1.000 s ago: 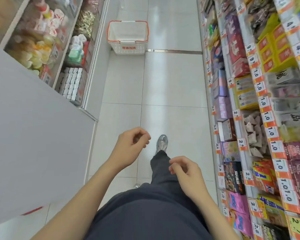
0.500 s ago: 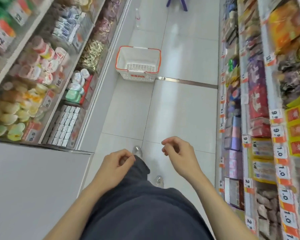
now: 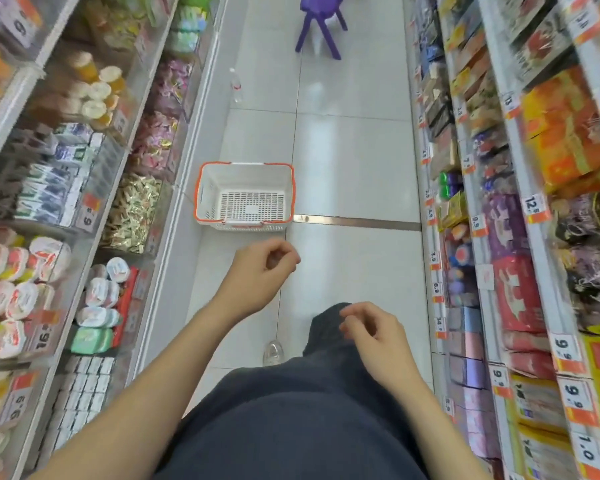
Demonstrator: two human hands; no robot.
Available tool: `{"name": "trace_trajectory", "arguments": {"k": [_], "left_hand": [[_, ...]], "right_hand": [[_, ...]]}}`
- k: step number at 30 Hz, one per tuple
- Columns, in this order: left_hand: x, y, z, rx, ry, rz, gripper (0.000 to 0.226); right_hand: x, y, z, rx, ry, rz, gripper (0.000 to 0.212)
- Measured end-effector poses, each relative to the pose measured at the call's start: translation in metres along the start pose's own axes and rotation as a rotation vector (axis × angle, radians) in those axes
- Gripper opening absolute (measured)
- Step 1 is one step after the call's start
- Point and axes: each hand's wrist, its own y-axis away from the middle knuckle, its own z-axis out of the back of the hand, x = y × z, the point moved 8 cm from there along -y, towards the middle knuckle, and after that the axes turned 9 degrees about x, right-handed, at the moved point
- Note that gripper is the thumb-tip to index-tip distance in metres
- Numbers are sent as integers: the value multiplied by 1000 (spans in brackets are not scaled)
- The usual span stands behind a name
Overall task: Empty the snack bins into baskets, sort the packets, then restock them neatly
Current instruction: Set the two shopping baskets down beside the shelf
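Two hands are seen, nothing held in either: left hand (image 3: 257, 275) and right hand (image 3: 374, 332) are both loosely curled, fingers relaxed. One white basket (image 3: 246, 178) with an orange rim is parked on the floor (image 3: 354, 168) just ahead of the left fingers. Farther past it, one clear bottle (image 3: 235, 86) and one purple stool (image 3: 321, 19) can be spotted. Snack shelves (image 3: 534, 202) are packed on both sides.
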Motion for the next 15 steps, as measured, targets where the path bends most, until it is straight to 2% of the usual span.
{"name": "trace_trajectory", "arguments": {"k": [7, 11, 15], "left_hand": [[-29, -193, 35, -42, 25, 55, 15], [-42, -270, 58, -146, 96, 150, 15], [-47, -325, 90, -263, 155, 238, 16]], "right_hand": [[80, -203, 101, 27, 67, 62, 20], [158, -320, 151, 119, 162, 128, 21], [241, -423, 156, 277, 304, 205, 22]]}}
